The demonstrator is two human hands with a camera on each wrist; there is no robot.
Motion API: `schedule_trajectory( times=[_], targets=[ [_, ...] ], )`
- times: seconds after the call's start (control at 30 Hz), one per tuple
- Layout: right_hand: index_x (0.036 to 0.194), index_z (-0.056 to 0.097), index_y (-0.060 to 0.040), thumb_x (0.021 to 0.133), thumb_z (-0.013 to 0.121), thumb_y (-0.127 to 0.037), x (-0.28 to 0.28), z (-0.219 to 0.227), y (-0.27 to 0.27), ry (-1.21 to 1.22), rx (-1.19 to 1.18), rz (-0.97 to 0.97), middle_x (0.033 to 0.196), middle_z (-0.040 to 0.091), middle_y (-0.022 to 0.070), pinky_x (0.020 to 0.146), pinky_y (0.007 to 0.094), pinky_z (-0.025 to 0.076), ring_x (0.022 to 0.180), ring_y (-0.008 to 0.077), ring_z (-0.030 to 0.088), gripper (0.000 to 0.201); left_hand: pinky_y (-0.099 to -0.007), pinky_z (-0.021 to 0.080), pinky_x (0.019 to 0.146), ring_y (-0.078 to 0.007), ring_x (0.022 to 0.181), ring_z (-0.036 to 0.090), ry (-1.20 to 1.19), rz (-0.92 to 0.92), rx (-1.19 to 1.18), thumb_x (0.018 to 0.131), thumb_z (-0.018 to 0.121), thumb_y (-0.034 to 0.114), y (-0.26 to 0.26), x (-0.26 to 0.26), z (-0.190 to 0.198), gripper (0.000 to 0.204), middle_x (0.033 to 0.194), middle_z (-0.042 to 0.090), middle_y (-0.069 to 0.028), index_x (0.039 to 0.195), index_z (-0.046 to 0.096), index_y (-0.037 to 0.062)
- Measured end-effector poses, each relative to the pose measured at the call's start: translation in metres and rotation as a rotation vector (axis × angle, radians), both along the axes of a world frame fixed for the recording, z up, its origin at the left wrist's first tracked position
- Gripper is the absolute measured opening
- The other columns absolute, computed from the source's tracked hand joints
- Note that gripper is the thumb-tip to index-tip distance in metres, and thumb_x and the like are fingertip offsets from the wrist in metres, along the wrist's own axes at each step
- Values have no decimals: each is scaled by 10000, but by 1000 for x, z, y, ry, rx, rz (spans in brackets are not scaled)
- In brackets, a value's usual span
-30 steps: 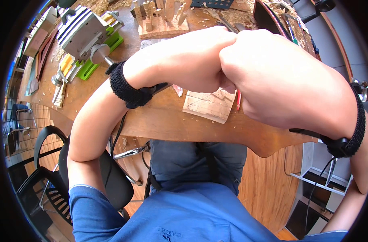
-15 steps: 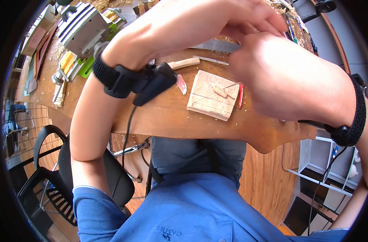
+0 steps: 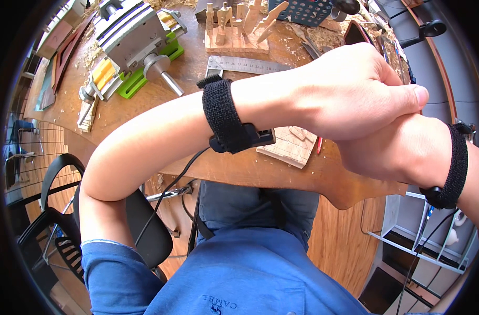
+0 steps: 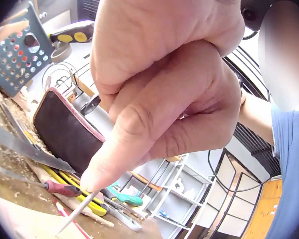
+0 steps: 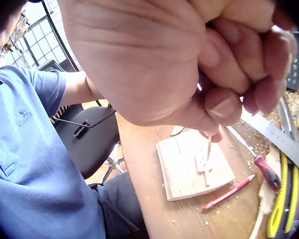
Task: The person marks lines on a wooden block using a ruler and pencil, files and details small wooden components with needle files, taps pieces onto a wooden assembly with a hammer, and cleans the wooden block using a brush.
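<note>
My left hand (image 3: 349, 94) lies over my right hand (image 3: 378, 152), its fingers curled round it and its thumb across the back of it. My right hand pinches a thin metal tool (image 5: 210, 147); the tool's upper end is hidden in the fingers. Its tip points down at a small carved wood piece (image 5: 203, 163), on a light wooden board (image 5: 177, 169) with pencil lines. In the head view my left forearm and wrist camera cover part of the board (image 3: 281, 152). A red pencil (image 5: 229, 192) lies beside it.
A grey vise (image 3: 137, 39) with green jaw pads stands at the left. Behind the board are a steel square (image 3: 252, 65), a rack of carved sticks (image 3: 237, 44) and a perforated basket (image 3: 305, 14). Yellow cutters (image 5: 284, 199) and a red-handled tool (image 5: 267, 173) lie right of the board.
Half a second ago my left hand was lifted and looser, with the board and tool showing below. It has come down to the right and closed over my right hand.
</note>
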State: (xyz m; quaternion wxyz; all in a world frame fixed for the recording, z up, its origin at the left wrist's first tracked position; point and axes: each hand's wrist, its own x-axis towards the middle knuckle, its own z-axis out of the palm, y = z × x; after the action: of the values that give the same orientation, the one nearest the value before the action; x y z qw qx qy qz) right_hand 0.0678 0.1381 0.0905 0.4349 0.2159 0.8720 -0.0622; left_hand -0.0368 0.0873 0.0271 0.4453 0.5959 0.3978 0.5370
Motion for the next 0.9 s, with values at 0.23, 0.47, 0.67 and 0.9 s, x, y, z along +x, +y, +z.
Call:
schedule_trajectory(
  times=[0.23,0.47,0.67,0.9],
  targets=[
    [1079,697,4,866,574,-16,-17,3,-2,-303,-83,67,1116,719,208,922,396,565,1033,320,699,247,-412,596,824,-340,849,764,-88,-21,-7,995,578,352,2,-7,-6,477,899,752,-285,1014,765,-86],
    [1084,685,14,866,578,8,-3,14,2,-91,-163,80,1112,708,204,943,390,552,1041,314,683,244,-455,603,802,-399,832,762,-101,-22,57,985,584,295,8,-6,-10,437,853,727,-319,928,767,-97],
    [1138,681,14,838,588,48,7,-10,12,5,-208,72,1124,697,197,964,385,533,1069,311,670,315,-436,604,794,-389,833,760,-73,-48,-7,1010,556,320,9,-4,-6,456,880,736,-314,969,776,-77],
    [1023,744,-1,836,657,48,29,11,27,506,53,270,928,716,194,771,393,561,870,300,723,213,-311,534,682,-151,820,680,-59,93,-30,1055,493,618,7,-45,-2,712,891,725,-112,1070,743,-49]
  ],
)
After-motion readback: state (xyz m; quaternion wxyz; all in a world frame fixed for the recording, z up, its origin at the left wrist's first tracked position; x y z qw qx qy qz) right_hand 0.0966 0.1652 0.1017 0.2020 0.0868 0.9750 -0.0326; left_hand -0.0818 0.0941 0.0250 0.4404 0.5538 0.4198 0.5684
